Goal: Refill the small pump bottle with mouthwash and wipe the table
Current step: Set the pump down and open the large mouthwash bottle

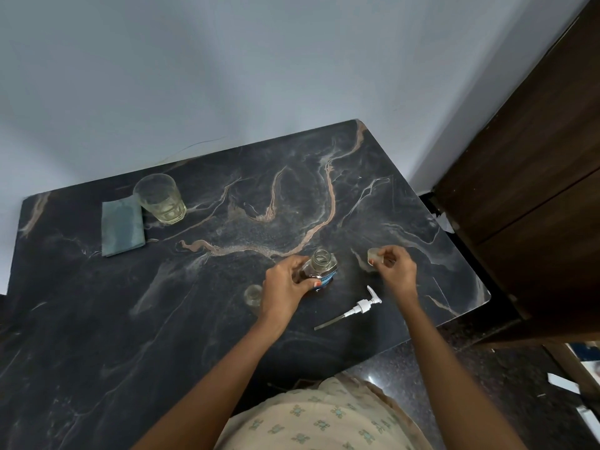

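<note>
Dark marble-patterned tabletop (194, 287) is carrying everything here. The mouthwash bottle (319, 269) is standing uncapped, so a knock or a hurried pour could be sending liquid over the stone, as the small pump bottle (253, 295) looks to be offering only a narrow mouth. The left hand (285, 287) is curling round the mouthwash bottle, holding it upright, and the small pump bottle is standing just beside that hand, on its left. The right hand (396, 271) is pinching a clear cap (374, 254) near the mouthwash bottle. The white pump head (362, 306) is lying loose between the forearms.
</note>
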`<state>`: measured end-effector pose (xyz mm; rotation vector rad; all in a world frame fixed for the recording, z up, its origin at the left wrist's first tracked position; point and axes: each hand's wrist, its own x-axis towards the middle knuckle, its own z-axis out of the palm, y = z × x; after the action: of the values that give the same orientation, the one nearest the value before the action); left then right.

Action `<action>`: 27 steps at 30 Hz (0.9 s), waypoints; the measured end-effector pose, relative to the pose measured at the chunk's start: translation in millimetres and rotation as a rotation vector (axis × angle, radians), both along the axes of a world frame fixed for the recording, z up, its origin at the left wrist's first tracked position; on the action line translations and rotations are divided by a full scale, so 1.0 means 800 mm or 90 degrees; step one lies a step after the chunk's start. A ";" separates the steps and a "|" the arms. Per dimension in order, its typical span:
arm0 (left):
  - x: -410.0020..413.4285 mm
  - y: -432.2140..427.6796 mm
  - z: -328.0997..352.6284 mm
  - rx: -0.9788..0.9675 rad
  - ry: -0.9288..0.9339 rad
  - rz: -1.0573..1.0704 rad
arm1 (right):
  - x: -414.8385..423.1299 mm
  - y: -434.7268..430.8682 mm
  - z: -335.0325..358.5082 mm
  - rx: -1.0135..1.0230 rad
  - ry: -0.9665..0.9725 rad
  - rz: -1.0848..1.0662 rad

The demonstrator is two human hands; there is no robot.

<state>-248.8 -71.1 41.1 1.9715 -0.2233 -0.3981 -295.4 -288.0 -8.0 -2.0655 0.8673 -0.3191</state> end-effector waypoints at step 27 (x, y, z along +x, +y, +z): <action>-0.001 0.000 -0.004 0.005 -0.017 0.000 | -0.001 0.046 0.011 0.218 -0.073 0.355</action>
<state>-250.0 -70.9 38.2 1.9856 -0.2395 -0.3741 -296.3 -251.3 1.1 -1.8509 0.2302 0.0175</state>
